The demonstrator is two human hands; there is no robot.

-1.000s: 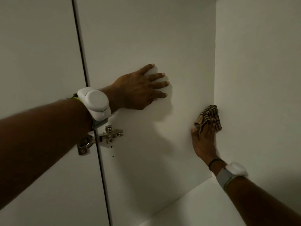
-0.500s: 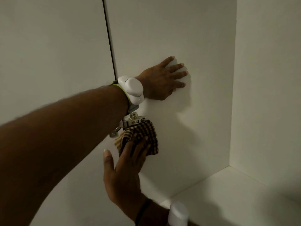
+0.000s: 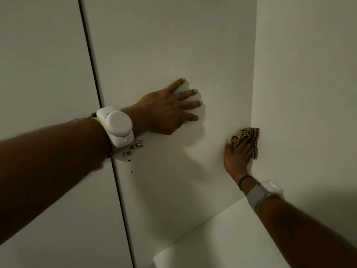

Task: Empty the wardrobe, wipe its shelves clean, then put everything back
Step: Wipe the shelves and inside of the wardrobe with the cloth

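The right hand [image 3: 238,156] is pressing the checked cloth [image 3: 249,133], straight-fingered, against the wardrobe panel [image 3: 154,55] by the back corner; unpinched, it is risking slipping. The flat, empty left hand [image 3: 164,111] is likely smudging that panel.

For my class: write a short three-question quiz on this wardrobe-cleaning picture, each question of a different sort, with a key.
1. True or false: the left hand holds the cloth.
2. Where is the cloth? A. lying on the shelf; B. pressed to the side panel near the inner corner; C. hanging from the hinge.
3. Fill in: the ___ hand presses the cloth.

Key
1. False: it lies flat on the side panel, fingers spread.
2. B.
3. Right: the right hand has the cloth under its fingers.
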